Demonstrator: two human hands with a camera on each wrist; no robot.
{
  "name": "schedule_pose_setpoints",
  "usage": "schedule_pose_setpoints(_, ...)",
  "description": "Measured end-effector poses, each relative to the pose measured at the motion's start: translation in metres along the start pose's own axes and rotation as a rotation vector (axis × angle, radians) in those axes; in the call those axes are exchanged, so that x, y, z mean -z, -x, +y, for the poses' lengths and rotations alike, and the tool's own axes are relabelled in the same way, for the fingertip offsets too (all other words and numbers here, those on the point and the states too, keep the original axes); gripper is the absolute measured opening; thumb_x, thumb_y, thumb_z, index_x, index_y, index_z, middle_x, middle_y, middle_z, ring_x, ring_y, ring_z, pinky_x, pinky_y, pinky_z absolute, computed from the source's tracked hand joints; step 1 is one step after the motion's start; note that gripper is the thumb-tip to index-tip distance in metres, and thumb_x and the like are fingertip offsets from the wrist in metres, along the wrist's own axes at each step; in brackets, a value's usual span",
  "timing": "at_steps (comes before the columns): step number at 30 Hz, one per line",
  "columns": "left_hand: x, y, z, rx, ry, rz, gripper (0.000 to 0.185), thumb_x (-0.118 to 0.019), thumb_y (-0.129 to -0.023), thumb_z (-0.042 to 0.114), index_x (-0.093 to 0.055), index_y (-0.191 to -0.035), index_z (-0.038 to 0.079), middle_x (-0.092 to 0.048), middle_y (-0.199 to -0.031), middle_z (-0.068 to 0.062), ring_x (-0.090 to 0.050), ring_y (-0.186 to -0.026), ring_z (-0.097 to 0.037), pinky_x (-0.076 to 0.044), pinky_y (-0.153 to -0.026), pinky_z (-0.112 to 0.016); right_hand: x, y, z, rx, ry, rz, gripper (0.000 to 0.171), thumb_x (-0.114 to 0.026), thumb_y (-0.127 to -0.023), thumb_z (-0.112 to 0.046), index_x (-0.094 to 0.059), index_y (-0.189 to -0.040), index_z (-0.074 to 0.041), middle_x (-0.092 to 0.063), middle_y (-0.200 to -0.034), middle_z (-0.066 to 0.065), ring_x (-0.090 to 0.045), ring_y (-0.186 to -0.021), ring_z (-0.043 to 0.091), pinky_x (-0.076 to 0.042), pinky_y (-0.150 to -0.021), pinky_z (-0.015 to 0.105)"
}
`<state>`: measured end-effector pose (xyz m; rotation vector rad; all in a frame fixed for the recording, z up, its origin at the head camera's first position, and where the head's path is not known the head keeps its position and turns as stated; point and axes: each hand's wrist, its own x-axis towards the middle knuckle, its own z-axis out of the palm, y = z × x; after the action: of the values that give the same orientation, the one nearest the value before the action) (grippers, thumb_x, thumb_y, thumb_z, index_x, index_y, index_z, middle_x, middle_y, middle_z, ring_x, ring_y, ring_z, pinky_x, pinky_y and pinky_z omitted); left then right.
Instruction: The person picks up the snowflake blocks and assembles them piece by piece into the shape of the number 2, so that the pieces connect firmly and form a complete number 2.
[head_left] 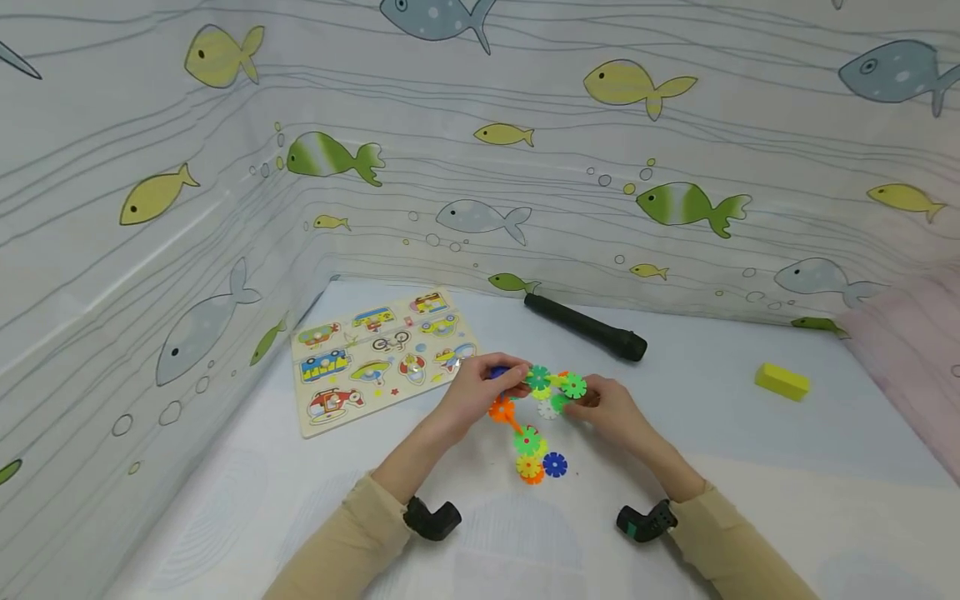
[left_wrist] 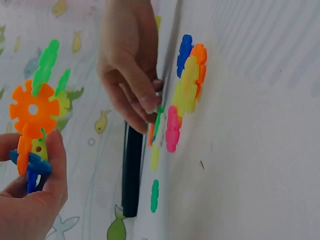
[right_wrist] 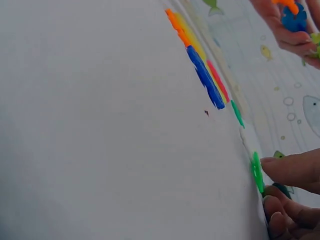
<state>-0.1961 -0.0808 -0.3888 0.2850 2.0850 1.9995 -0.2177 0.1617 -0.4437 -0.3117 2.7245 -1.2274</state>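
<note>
My left hand (head_left: 486, 392) holds a cluster of joined plastic flower discs. An orange disc (left_wrist: 34, 108) and green discs (left_wrist: 46, 67) stick up from it, and a blue disc (left_wrist: 32, 162) sits between thumb and fingers. At the table, my right hand (head_left: 611, 410) pinches a light green flower disc (right_wrist: 257, 171), thumb and fingertip against its rim. Loose discs lie between the forearms: a blue one (head_left: 555, 464), a yellow one (head_left: 528, 465) overlapping an orange one (head_left: 532, 479), and a white one (head_left: 547, 409) close by the right fingertips.
A wooden picture puzzle board (head_left: 390, 390) with vehicles lies at the left. Behind the hands is a black microphone-shaped object (head_left: 585, 325), and a yellow block (head_left: 782, 382) lies at the right. Fish-printed sheeting (head_left: 570, 167) rises at the back and left.
</note>
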Motion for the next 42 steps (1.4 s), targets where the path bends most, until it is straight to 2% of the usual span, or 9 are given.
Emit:
schedule_pose_setpoints(3,-0.001,0.001,-0.001,-0.003,-0.006,-0.005,0.03,-0.061,-0.101,0.02,-0.066,-0.121,-0.001,-0.07,-0.11,-0.014,-0.073,-0.093,-0.023,-0.057,-0.089,-0.028,-0.001,0.001,0.0,0.039,0.057,-0.009,0.024,-0.078,-0.086,-0.022,-0.061,-0.093,-0.006,-0.06,-0.087,0.005,-0.052,-0.078,0.019,-0.043,-0.065,0.028)
schedule_pose_setpoints(5,-0.001,0.001,-0.001,-0.004,-0.008,-0.014,0.031,-0.061,-0.101,0.02,-0.066,-0.122,-0.002,-0.07,-0.111,-0.015,-0.072,-0.095,-0.024,-0.057,-0.09,-0.028,-0.002,0.002,0.0,0.05,0.067,-0.013,0.026,-0.079,-0.086,-0.022,-0.059,-0.09,-0.007,-0.056,-0.085,0.005,-0.049,-0.076,0.019,-0.041,-0.064,0.028)
schedule_pose_setpoints(11,-0.002,0.003,0.0,-0.002,-0.01,-0.027,0.033,-0.06,-0.101,0.021,-0.065,-0.123,-0.003,-0.069,-0.113,-0.018,-0.071,-0.099,-0.029,-0.056,-0.092,-0.03,-0.003,0.003,0.0,0.072,0.082,-0.015,0.032,-0.082,-0.082,-0.021,-0.059,-0.096,-0.005,-0.057,-0.084,0.004,-0.049,-0.075,0.019,-0.042,-0.064,0.028)
schedule_pose_setpoints(17,-0.003,0.002,-0.002,0.003,0.009,-0.029,0.031,-0.061,-0.101,0.02,-0.066,-0.122,-0.002,-0.07,-0.109,-0.016,-0.071,-0.099,-0.031,-0.057,-0.091,-0.029,0.002,0.008,-0.003,0.085,0.083,-0.035,0.029,-0.079,-0.085,-0.019,-0.064,-0.106,-0.004,-0.055,-0.076,0.003,-0.048,-0.071,0.018,-0.039,-0.06,0.027)
schedule_pose_setpoints(23,-0.005,0.002,-0.004,-0.007,0.008,-0.035,0.031,-0.061,-0.101,0.021,-0.066,-0.122,-0.001,-0.071,-0.108,-0.015,-0.071,-0.098,-0.03,-0.056,-0.091,-0.028,0.024,0.021,-0.015,0.066,-0.084,-0.067,0.018,-0.071,-0.092,-0.016,-0.065,-0.103,-0.003,-0.064,-0.081,0.008,-0.059,-0.074,0.023,-0.05,-0.064,0.029)
schedule_pose_setpoints(27,-0.005,0.002,-0.004,-0.006,-0.005,-0.036,0.031,-0.06,-0.101,0.021,-0.066,-0.122,-0.001,-0.071,-0.107,-0.015,-0.071,-0.099,-0.031,-0.056,-0.092,-0.029,0.038,0.032,-0.019,0.053,-0.238,-0.082,0.028,-0.066,-0.096,-0.017,-0.064,-0.117,0.001,-0.07,-0.089,0.014,-0.064,-0.076,0.026,-0.055,-0.07,0.035)
schedule_pose_setpoints(31,-0.006,0.002,-0.005,0.011,-0.015,-0.034,0.032,-0.06,-0.101,0.022,-0.065,-0.123,-0.001,-0.07,-0.11,-0.018,-0.069,-0.103,-0.037,-0.056,-0.092,-0.029,0.043,0.041,-0.014,0.014,-0.35,-0.069,0.033,-0.064,-0.098,-0.019,-0.061,-0.124,0.001,-0.072,-0.09,0.013,-0.066,-0.075,0.023,-0.057,-0.074,0.039)
schedule_pose_setpoints(37,-0.004,0.001,-0.007,0.015,-0.013,-0.029,0.032,-0.06,-0.101,0.022,-0.065,-0.124,-0.001,-0.069,-0.114,-0.019,-0.069,-0.104,-0.035,-0.056,-0.092,-0.029,0.042,0.041,-0.005,0.027,-0.4,-0.032,0.03,-0.061,-0.1,-0.021,-0.058,-0.121,0.001,-0.074,-0.091,0.014,-0.067,-0.075,0.021,-0.056,-0.073,0.036)
schedule_pose_setpoints(42,-0.002,0.0,-0.007,-0.001,-0.01,-0.015,0.031,-0.06,-0.101,0.021,-0.065,-0.123,-0.001,-0.069,-0.115,-0.018,-0.072,-0.098,-0.026,-0.057,-0.091,-0.029,0.039,0.039,0.001,0.026,-0.397,-0.026,0.028,-0.063,-0.099,-0.02,-0.056,-0.117,0.0,-0.075,-0.099,0.017,-0.069,-0.079,0.02,-0.056,-0.073,0.032)
